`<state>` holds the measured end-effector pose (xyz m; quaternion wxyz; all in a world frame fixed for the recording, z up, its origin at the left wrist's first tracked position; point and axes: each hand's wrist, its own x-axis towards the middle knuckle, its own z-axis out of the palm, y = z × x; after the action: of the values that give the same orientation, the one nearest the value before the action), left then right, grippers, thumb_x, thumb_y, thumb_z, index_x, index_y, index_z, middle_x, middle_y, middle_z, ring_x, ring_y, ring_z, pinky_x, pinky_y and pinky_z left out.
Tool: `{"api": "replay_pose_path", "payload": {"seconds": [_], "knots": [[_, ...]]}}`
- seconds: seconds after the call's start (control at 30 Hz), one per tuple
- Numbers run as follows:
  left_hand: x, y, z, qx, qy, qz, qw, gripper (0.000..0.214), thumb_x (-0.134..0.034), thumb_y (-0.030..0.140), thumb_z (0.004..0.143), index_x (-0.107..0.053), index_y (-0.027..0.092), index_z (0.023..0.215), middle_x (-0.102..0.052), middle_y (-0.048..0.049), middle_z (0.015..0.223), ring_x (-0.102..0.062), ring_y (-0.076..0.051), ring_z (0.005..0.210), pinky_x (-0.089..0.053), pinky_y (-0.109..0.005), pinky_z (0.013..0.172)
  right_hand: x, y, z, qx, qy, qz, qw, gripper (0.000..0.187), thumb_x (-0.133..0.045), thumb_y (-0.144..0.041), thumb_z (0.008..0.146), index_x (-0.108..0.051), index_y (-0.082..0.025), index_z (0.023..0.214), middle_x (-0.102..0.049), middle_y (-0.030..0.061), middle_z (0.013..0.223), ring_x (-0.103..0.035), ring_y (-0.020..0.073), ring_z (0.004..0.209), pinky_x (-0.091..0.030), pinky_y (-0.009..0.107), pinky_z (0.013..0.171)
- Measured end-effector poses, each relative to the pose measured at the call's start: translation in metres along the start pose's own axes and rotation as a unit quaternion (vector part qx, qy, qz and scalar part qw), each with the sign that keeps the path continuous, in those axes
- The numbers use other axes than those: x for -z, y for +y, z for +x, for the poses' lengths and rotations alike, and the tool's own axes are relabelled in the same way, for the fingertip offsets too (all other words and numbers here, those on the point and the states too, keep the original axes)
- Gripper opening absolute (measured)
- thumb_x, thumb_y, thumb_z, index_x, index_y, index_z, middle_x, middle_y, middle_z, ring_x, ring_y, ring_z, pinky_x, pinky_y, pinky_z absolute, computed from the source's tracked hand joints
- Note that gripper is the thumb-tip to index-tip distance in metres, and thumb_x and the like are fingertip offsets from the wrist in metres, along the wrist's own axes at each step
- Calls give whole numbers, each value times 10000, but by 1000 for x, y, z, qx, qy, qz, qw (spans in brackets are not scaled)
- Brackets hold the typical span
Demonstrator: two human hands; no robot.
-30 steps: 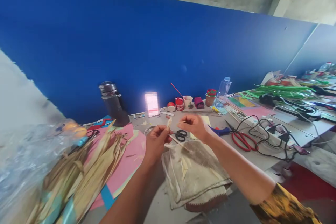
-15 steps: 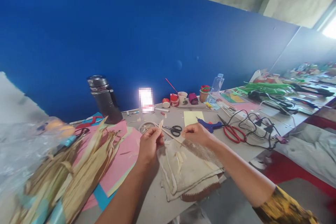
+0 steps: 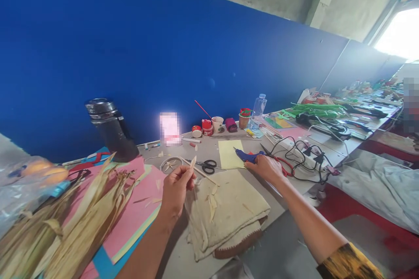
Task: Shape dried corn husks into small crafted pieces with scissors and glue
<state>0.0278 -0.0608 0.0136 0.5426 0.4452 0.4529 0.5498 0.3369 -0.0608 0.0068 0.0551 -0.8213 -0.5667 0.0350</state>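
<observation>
Between the thumb and fingers of my left hand (image 3: 178, 186), a small pale pointed piece of dried husk (image 3: 193, 162) is pinched upright. My right hand (image 3: 266, 168) has its fingers closed around the handle of a blue hot glue gun (image 3: 245, 156), whose nozzle lies over a yellow paper (image 3: 225, 148). Below and between my hands is a folded beige cloth (image 3: 235, 209) with several husk scraps (image 3: 212, 207) on it. A thin stick (image 3: 207, 176) and black-handled scissors (image 3: 208, 166) lie just beyond the cloth, near my left hand.
Dried corn husks (image 3: 94, 222) and pink paper (image 3: 134, 213) spread to the left, before a dark thermos (image 3: 113, 133). Red-handled pliers (image 3: 285, 165) and a power strip with black cords (image 3: 309, 150) sit on the right. Paint jars (image 3: 207, 128) and a paper cup (image 3: 217, 124) line the blue wall.
My right hand has moved right, from above the cloth to the glue gun, and taken hold of its handle. My left hand still pinches the husk piece. The view has turned slightly right.
</observation>
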Motion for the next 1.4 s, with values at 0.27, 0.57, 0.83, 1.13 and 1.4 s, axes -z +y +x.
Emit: {"api": "replay_pose_path", "payload": {"seconds": [0.27, 0.57, 0.83, 1.13, 1.4], "knots": [[-2, -3, -1, 5, -8, 1, 1000, 393, -835, 490, 616, -657, 155, 716, -675, -17, 690, -608, -120, 593, -513, -238, 600, -18, -4, 5, -58, 57, 175, 981, 391, -575, -567, 814, -688, -203, 723, -668, 39, 666, -599, 187, 634, -302, 267, 534], [-14, 17, 0, 60, -13, -72, 996, 440, -886, 475, 519, -665, 150, 716, -697, -34, 746, -643, -144, 676, -527, -238, 581, 4, 9, -11, 7, 85, 432, 898, 399, -635, -581, 736, -642, -186, 676, -581, 1, 542, -491, 142, 509, -315, 247, 477], [-22, 16, -12, 79, -8, -102, 992, 352, -853, 380, 544, -649, 134, 692, -655, -14, 657, -573, -94, 531, -465, -208, 487, 3, -27, -74, 117, -11, 537, 835, 319, -696, -486, 708, -631, -176, 744, -562, -9, 596, -471, 127, 548, -340, 237, 501], [-20, 14, -17, 76, -26, -88, 993, 281, -830, 343, 599, -665, 126, 671, -652, -29, 650, -579, -101, 522, -488, -225, 501, -2, -50, -88, 152, -18, 476, 866, 273, -659, -455, 679, -558, -202, 694, -467, -36, 591, -398, 122, 563, -331, 238, 516], [-21, 15, -19, 68, -39, -88, 993, 320, -851, 383, 610, -681, 123, 691, -656, -38, 666, -593, -111, 538, -499, -229, 497, -1, -50, -85, 165, -9, 454, 875, 275, -667, -454, 692, -552, -205, 694, -451, -43, 592, -392, 123, 566, -328, 238, 524]]}}
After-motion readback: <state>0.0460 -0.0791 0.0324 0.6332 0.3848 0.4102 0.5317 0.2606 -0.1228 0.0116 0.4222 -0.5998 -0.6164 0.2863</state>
